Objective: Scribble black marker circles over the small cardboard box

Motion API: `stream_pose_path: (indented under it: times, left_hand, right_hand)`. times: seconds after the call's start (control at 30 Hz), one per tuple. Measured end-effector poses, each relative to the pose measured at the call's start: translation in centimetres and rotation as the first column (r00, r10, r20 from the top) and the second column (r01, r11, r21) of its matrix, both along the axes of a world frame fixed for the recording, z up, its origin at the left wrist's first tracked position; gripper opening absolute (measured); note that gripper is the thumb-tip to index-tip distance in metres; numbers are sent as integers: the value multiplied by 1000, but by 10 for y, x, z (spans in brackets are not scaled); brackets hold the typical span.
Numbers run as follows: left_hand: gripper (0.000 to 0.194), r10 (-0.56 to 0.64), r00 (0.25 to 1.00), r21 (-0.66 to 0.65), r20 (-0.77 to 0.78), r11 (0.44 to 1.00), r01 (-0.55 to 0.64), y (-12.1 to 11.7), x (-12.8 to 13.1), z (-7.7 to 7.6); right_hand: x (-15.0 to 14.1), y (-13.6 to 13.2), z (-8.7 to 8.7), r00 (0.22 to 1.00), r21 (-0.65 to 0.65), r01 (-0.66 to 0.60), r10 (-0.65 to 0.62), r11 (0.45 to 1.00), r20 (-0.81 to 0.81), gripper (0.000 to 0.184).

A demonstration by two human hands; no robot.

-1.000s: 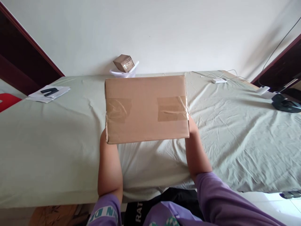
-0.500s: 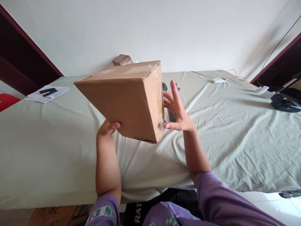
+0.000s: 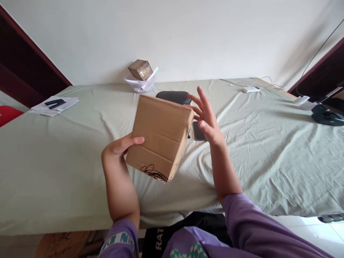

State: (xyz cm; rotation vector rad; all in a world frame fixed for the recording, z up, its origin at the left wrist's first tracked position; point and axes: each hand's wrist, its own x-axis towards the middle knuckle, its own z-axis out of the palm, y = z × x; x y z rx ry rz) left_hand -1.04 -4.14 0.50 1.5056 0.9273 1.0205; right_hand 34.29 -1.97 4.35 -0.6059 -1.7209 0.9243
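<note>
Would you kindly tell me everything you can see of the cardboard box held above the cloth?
The cardboard box is plain brown, with faint creases across its broad face and black, scribble-like lines near the lower edge. It is held tilted above the cloth, a narrower side showing at right. The left hand grips its left edge, thumb on the broad face. The right hand is spread beside the upper right corner; whether it touches is unclear.

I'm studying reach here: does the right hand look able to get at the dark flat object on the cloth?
Probably yes: the right hand is open, and the dark flat object has nothing visible lying on it.
</note>
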Motion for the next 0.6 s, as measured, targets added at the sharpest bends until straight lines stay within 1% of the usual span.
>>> stream_pose_path:
  times: [0.03, 0.07, 0.13, 0.17, 0.2, 0.23, 0.27, 0.33, 0.37, 0.4, 0.43, 0.5, 0.53, 0.6]
  left_hand:
    - [50, -32, 997, -44, -64, 999, 30, -1, 1, 5]
    - [56, -62, 990, -85, -123, 995, 52, -2, 4, 10]
    - [72, -95, 971, -128, -218, 989, 68, -4, 10, 19]
    - [76, -96, 967, -129, -236, 989, 67, -5, 12, 22]
    - [77, -93, 968, -124, -232, 990, 65, -5, 15, 24]
    - [75, -92, 975, -115, -202, 991, 70, -6, 16, 25]
    - [72, -92, 985, -96, -147, 992, 78, -7, 16, 24]
    - [74, -78, 997, -14, 17, 997, 78, -6, 15, 22]
    - [79, -48, 992, 49, 114, 998, 43, -4, 14, 21]
    - [83, -10, 978, 113, 206, 994, -14, -2, 12, 20]
    - [87, 24, 959, 166, 283, 983, -73, 0, 11, 19]
    - [94, 56, 921, 232, 385, 960, -155, 5, 11, 20]
    - [100, 48, 912, 260, 407, 951, -166, 9, 12, 19]
    - [114, -6, 923, 321, 385, 938, -128, 16, 17, 17]
  right_hand:
    - [3, 0, 2, 999, -68, 25, -23, 997, 31, 104]
    - [6, 2, 3, 996, -143, 31, -18, 989, 89, 102]
    - [11, 7, 3, 973, -293, -4, 71, 956, 219, 102]
    - [13, 11, 2, 959, -358, -38, 134, 933, 249, 102]
    - [14, 16, -2, 954, -410, -72, 183, 909, 238, 99]
    - [14, 22, -6, 960, -453, -97, 203, 886, 192, 93]
    - [14, 28, -11, 974, -491, -109, 192, 865, 123, 86]
    - [12, 39, -21, 994, -562, -105, 107, 820, -28, 76]
    - [11, 44, -25, 994, -590, -102, 55, 801, -97, 76]
    - [8, 48, -27, 987, -603, -108, 15, 791, -158, 78]
    - [6, 50, -28, 976, -596, -124, -10, 793, -216, 80]
    - [-2, 50, -26, 941, -528, -167, -25, 832, -337, 84]
    - [-8, 48, -24, 916, -481, -196, -16, 854, -401, 85]
    - [-22, 43, -22, 844, -392, -265, 15, 881, -536, 86]
